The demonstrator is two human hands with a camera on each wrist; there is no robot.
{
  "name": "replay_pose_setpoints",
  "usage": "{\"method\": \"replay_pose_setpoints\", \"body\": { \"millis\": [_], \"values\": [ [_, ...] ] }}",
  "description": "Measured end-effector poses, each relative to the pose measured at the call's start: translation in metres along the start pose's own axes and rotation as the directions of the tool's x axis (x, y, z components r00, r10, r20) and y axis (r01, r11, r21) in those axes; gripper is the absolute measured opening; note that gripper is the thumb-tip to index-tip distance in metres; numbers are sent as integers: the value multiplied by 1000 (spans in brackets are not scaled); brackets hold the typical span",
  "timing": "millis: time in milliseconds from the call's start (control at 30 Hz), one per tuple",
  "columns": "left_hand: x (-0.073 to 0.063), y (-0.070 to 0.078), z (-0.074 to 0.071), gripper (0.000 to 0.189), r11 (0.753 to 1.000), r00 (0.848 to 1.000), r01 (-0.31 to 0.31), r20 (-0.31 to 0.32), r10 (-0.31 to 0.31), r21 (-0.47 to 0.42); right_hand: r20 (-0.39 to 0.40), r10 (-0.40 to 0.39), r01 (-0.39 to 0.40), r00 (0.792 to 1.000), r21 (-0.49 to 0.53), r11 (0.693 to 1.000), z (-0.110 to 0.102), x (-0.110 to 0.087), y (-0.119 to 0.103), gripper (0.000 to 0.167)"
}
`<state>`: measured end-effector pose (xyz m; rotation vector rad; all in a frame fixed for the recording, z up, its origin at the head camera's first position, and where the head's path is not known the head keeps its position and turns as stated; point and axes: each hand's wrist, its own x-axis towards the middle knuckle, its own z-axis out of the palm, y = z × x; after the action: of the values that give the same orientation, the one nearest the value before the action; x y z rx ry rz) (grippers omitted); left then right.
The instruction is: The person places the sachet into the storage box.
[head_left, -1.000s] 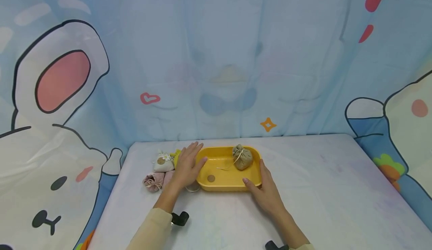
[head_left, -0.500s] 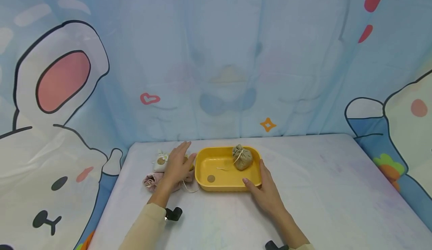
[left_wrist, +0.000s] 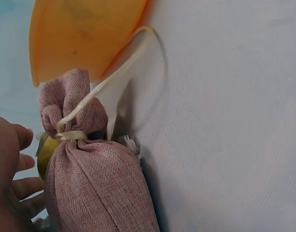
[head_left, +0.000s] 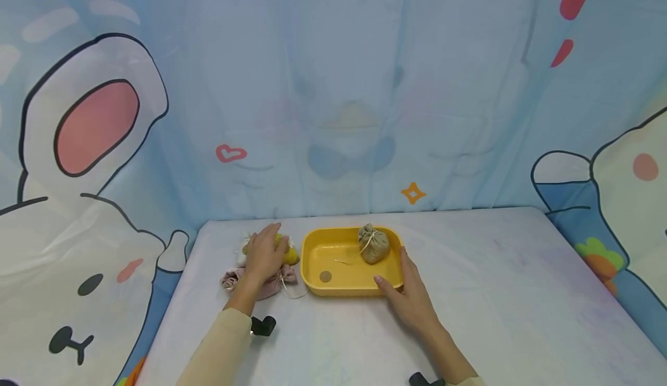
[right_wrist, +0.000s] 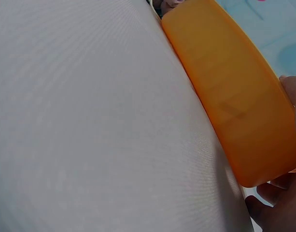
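Note:
My left hand (head_left: pixel 263 257) is spread over a cluster of small cloth drawstring pouches left of the yellow tray. Beneath and around it show a yellow pouch (head_left: pixel 291 255), part of a white pouch (head_left: pixel 241 258) and dusty-pink pouches (head_left: pixel 272 285). In the left wrist view its fingers curve loosely beside a tied pink pouch (left_wrist: pixel 99 186), with a bit of yellow behind. My right hand (head_left: pixel 415 302) grips the right end of the yellow tray (head_left: pixel 339 289), thumb over the rim, fingers around the outside. An olive-green pouch (head_left: pixel 374 245) sits inside the tray at the back right.
On the tray floor show a round brownish spot (head_left: pixel 325 276) and a short pale cord (head_left: pixel 341 261). A light cord loop (head_left: pixel 298 295) lies by the tray's front left corner. A blue cartoon curtain (head_left: pixel 344 85) hangs behind the white table (head_left: pixel 495 316).
My left hand has moved left, from the tray's left rim to over the pouches, uncovering the yellow and pink ones. The right hand and the tray have stayed in place.

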<state>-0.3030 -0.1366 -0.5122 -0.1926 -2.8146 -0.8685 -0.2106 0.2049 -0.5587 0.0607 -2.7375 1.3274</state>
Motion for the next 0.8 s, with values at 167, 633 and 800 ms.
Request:
{"method": "replay_pose_setpoints", "body": {
  "millis": [167, 633, 800],
  "values": [
    [3, -4, 1, 50, 999, 999, 33, 28, -34, 16, 0, -2, 2, 1000, 4, 1000, 0, 0, 0, 103],
    [9, -5, -4, 59, 993, 987, 107, 112, -111, 43, 4, 5, -5, 1000, -3, 1000, 0, -1, -1, 103],
    [12, -4, -6, 63, 989, 978, 144, 149, -148, 37, 4, 5, -5, 1000, -1, 1000, 0, -1, -1, 103]
  ]
}}
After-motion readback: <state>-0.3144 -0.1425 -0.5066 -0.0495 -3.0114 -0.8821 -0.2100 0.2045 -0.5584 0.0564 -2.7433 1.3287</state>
